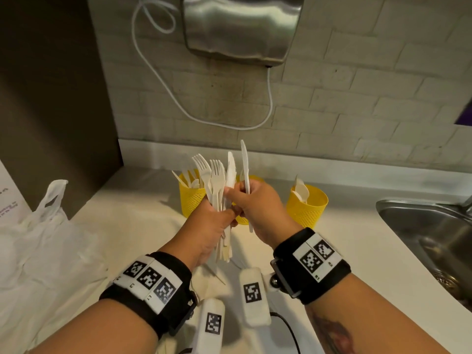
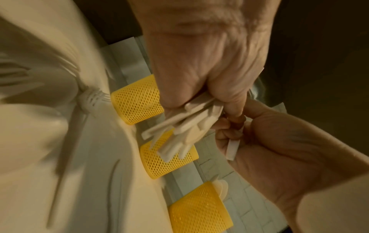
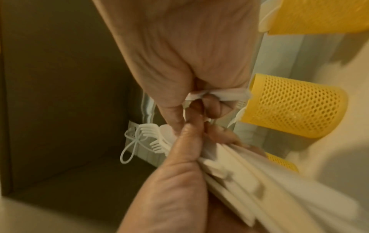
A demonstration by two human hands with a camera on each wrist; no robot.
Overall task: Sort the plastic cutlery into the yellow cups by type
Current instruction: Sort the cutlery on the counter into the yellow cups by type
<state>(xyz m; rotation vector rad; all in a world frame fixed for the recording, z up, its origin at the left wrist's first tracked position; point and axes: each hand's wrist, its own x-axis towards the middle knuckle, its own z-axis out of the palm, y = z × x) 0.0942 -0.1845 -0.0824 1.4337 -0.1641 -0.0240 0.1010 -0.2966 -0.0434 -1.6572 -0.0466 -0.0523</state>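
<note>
My left hand (image 1: 224,213) grips a bundle of white plastic cutlery (image 1: 217,185), forks and knives fanned upward, above the counter. My right hand (image 1: 242,198) touches the bundle and holds one white knife (image 1: 245,164) upright, its thumb against a second knife (image 1: 231,172). The knife's handle end (image 2: 232,149) sticks out below the right fist. Three yellow mesh cups stand behind: the left cup (image 1: 190,198) with several pieces, the middle cup (image 1: 252,178) mostly hidden by my hands, the right cup (image 1: 306,208) with spoons (image 1: 301,190).
A white plastic bag (image 1: 46,238) lies on the counter at the left. A steel sink (image 1: 429,236) is sunk in at the right. A hand dryer (image 1: 240,29) with a white cable hangs on the brick wall. A loose fork (image 2: 89,100) lies on the counter.
</note>
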